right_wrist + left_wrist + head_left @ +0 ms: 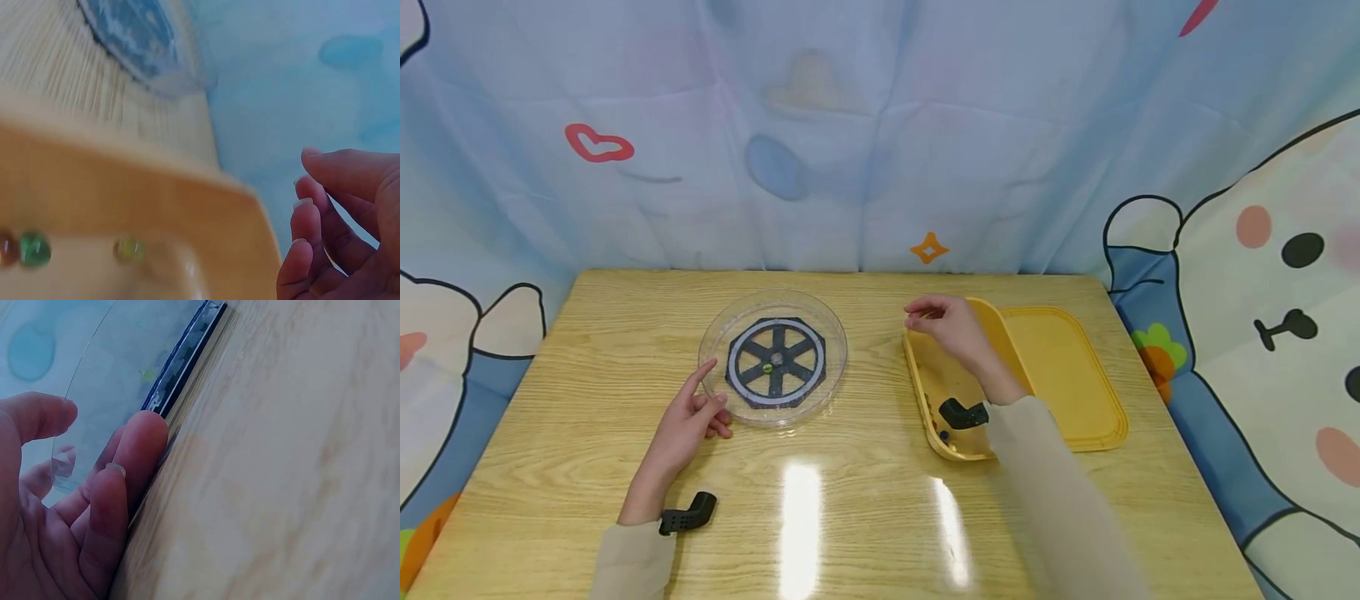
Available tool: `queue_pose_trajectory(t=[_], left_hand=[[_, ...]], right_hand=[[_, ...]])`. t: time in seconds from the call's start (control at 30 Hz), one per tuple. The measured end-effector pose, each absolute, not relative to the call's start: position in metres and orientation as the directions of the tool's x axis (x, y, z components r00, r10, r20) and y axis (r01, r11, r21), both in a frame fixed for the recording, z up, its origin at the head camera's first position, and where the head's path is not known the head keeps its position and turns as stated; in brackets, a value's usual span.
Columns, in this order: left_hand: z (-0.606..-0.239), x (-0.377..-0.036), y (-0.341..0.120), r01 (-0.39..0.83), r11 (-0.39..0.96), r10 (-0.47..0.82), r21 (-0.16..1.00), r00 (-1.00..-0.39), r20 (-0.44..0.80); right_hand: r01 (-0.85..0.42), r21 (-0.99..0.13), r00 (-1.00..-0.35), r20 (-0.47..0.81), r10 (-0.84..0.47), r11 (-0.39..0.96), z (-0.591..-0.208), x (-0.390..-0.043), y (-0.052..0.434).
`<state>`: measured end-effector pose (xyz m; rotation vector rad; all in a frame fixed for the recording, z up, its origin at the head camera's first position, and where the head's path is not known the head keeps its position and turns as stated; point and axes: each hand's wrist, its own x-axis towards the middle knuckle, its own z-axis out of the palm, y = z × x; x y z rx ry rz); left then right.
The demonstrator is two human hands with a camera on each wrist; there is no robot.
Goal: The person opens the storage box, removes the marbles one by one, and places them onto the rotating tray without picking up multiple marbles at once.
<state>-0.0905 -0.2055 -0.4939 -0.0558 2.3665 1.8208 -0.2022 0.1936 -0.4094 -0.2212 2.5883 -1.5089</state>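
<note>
My left hand (688,421) is at the near left side of a clear round dish (838,354), its fingers touching the wall. A dark wheel-like disc with spokes and a pale ring (745,392) shows through the dish, and a yellow-green marble (767,367) is in it. In the left wrist view the fingers (145,444) lie along the clear wall. Over the far left part of a yellow bin (917,392) hovers my right hand (951,329), fingers loosely bent; nothing shows between them. Inside the bin are a blue marble (943,435), a green marble (34,249) and others.
Against the bin's right side lies a yellow tray or lid (1060,375). The wooden table (850,517) ends at a printed curtain (850,167) behind. Black wrist cameras sit on both wrists, one (688,514) on the left.
</note>
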Motion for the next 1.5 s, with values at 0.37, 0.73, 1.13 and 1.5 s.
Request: queue_pose_trajectory(t=[0.37,0.73,1.13,1.5], left_hand=[[-0.495,-0.091,-0.205,-0.124,0.265,0.067,0.956,-0.987,-0.146],[-0.495,-0.089,-0.206,-0.136,0.262,0.063,0.956,-0.986,-0.157],[-0.495,-0.09,-0.207,-0.134,0.266,0.064,0.955,-0.986,-0.157],[-0.493,-0.091,-0.206,-0.132,0.266,0.066,0.955,-0.986,-0.155]], right_hand=[[0.003,-0.846,-0.968,-0.136,-0.21,0.532,-0.439,-0.208,0.232],[0.081,-0.793,-0.876,-0.346,-0.336,0.604,-0.456,-0.211,0.238],[0.051,-0.756,-0.873,-0.351,-0.339,0.653,-0.459,-0.208,0.226],[0.018,-0.756,-0.878,-0.326,-0.351,0.655,-0.452,-0.206,0.226]])
